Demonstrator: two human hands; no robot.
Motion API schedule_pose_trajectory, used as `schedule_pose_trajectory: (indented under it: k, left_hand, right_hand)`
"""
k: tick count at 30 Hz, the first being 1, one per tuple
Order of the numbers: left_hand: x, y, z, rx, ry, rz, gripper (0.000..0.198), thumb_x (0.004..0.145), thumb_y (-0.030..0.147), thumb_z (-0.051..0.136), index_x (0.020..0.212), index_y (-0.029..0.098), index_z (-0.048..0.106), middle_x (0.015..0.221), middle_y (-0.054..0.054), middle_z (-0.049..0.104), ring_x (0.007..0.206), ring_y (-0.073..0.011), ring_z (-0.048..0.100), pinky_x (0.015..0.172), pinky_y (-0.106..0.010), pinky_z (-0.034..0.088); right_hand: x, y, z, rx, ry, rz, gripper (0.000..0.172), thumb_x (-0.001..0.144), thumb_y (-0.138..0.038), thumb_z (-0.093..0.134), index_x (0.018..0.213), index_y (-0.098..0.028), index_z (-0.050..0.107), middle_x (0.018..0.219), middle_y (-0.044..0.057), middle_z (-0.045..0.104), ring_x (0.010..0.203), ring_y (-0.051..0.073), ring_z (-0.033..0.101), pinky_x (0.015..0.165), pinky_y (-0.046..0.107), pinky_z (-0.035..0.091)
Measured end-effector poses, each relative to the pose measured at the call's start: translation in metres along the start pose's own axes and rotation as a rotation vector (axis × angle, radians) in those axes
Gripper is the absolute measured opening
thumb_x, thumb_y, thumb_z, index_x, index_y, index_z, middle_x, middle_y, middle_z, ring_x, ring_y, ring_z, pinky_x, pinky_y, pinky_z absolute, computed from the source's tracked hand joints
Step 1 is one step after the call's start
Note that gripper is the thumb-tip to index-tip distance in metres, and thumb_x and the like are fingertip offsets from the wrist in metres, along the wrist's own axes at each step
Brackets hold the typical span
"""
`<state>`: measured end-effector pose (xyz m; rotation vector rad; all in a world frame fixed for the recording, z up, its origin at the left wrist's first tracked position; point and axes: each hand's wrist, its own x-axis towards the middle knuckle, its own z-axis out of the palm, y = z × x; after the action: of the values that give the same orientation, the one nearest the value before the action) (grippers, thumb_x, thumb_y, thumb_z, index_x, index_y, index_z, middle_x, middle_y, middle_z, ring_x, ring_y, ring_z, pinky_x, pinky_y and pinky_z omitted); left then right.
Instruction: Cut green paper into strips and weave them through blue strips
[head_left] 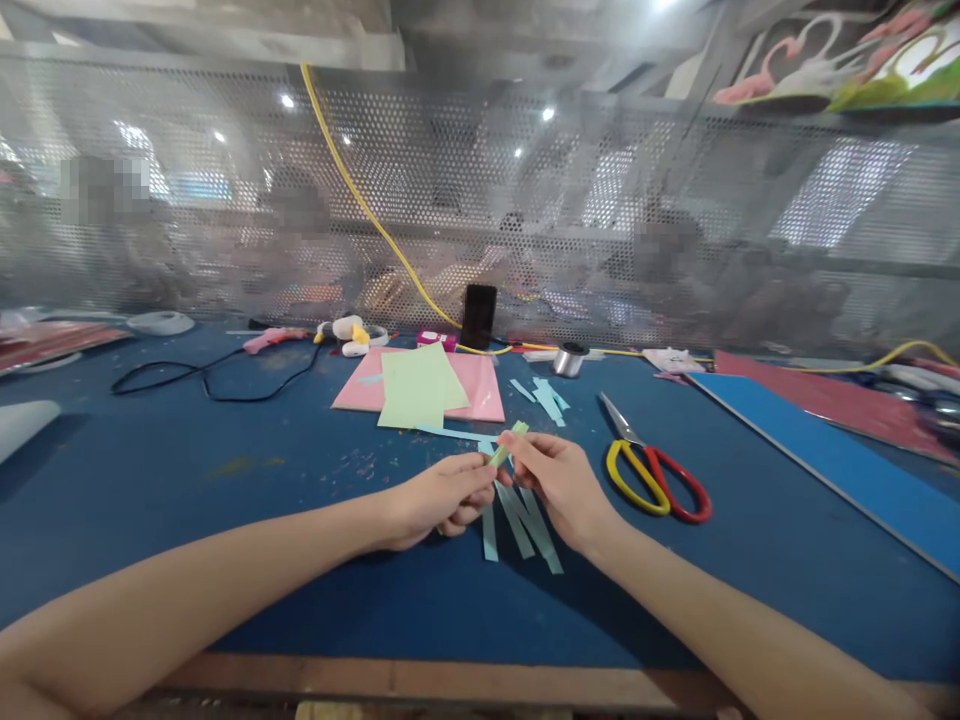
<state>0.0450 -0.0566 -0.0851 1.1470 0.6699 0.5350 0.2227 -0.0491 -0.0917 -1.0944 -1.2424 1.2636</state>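
Observation:
Between my two hands is a small light-green paper strip, held above the table. My left hand pinches its lower end, fingers curled in. At its upper end, the thumb and fingers of my right hand close on the strip. Several pale-blue paper strips lie fanned out on the table under and behind my hands. Scissors with one yellow and one red handle rest to the right of my right hand, blades pointing away. Light-green paper sheets lie on pink sheets beyond my hands.
A dark phone stands upright at the back, near a wire spool. Far left lies a pink glue gun with a black cord. A blue board lies at right. Behind the blue tabletop rises a perforated metal screen.

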Motion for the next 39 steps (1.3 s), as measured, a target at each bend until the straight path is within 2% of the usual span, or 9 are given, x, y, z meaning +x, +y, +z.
schedule_pose_trajectory:
  k: [4, 6, 10, 17, 24, 27, 34, 39]
  left_hand:
    - [-0.001, 0.000, 0.002, 0.000, 0.024, 0.038, 0.022, 0.100, 0.042, 0.044, 0.092, 0.021, 0.041, 0.068, 0.009, 0.028, 0.048, -0.0051, 0.011, 0.041, -0.019, 0.007]
    - [-0.001, -0.001, 0.003, 0.032, 0.037, 0.072, 0.021, 0.100, 0.040, 0.042, 0.092, 0.021, 0.042, 0.068, 0.009, 0.029, 0.048, -0.0052, 0.012, 0.041, -0.019, 0.008]
    - [0.001, -0.004, 0.003, 0.143, 0.082, 0.123, 0.020, 0.101, 0.038, 0.041, 0.095, 0.019, 0.045, 0.069, 0.008, 0.031, 0.049, -0.0052, 0.018, 0.042, -0.018, 0.012]
    - [0.006, -0.010, 0.002, 0.270, 0.138, 0.177, 0.031, 0.100, 0.047, 0.040, 0.096, 0.018, 0.048, 0.067, 0.008, 0.034, 0.050, -0.0060, 0.023, 0.043, -0.018, 0.019]
    - [0.004, -0.008, 0.000, 0.242, 0.157, 0.152, 0.028, 0.098, 0.042, 0.045, 0.084, 0.018, 0.047, 0.068, 0.005, 0.043, 0.049, -0.0052, 0.027, 0.043, -0.019, 0.019]
    - [0.003, -0.007, 0.000, 0.185, 0.128, 0.125, 0.031, 0.097, 0.045, 0.047, 0.082, 0.018, 0.047, 0.069, 0.005, 0.047, 0.047, -0.0043, 0.027, 0.043, -0.019, 0.019]
    - [0.005, -0.011, 0.000, 0.250, 0.174, 0.152, 0.036, 0.096, 0.052, 0.047, 0.083, 0.019, 0.049, 0.066, 0.006, 0.046, 0.049, -0.0056, 0.029, 0.043, -0.018, 0.022]
    - [0.003, -0.007, 0.003, 0.174, 0.172, 0.129, 0.037, 0.093, 0.052, 0.051, 0.079, 0.018, 0.048, 0.064, 0.006, 0.047, 0.047, -0.0048, 0.026, 0.044, -0.019, 0.020]
  right_hand:
    - [0.001, -0.001, -0.005, -0.065, -0.184, 0.019, 0.039, 0.077, -0.051, 0.075, 0.065, -0.014, 0.067, 0.061, 0.000, 0.056, 0.054, 0.009, 0.039, 0.052, 0.027, 0.027]
    - [0.001, -0.002, -0.007, -0.077, -0.207, 0.001, 0.038, 0.079, -0.049, 0.075, 0.065, -0.014, 0.067, 0.062, 0.000, 0.056, 0.055, 0.009, 0.038, 0.053, 0.028, 0.026]
    - [-0.002, -0.002, -0.006, -0.033, -0.158, -0.017, 0.036, 0.078, -0.046, 0.077, 0.063, -0.014, 0.067, 0.061, 0.000, 0.056, 0.056, 0.009, 0.037, 0.054, 0.028, 0.026]
    - [-0.002, -0.001, -0.002, -0.062, -0.110, -0.026, 0.036, 0.078, -0.044, 0.077, 0.060, -0.014, 0.068, 0.059, 0.001, 0.057, 0.056, 0.010, 0.037, 0.053, 0.028, 0.026]
    - [-0.002, 0.002, -0.002, -0.025, -0.098, 0.011, 0.033, 0.075, -0.042, 0.079, 0.060, -0.015, 0.069, 0.059, 0.001, 0.058, 0.055, 0.009, 0.037, 0.053, 0.028, 0.025]
    - [-0.002, 0.001, -0.001, -0.007, -0.082, 0.026, 0.032, 0.074, -0.041, 0.080, 0.059, -0.015, 0.069, 0.059, 0.000, 0.057, 0.055, 0.009, 0.037, 0.053, 0.028, 0.024]
    - [-0.004, 0.000, 0.001, 0.005, -0.058, 0.026, 0.034, 0.073, -0.042, 0.080, 0.057, -0.015, 0.066, 0.056, 0.000, 0.053, 0.056, 0.010, 0.037, 0.053, 0.028, 0.025]
    - [-0.005, -0.001, 0.002, -0.012, -0.035, 0.022, 0.035, 0.072, -0.045, 0.080, 0.058, -0.016, 0.067, 0.057, 0.001, 0.055, 0.056, 0.011, 0.036, 0.053, 0.029, 0.026]
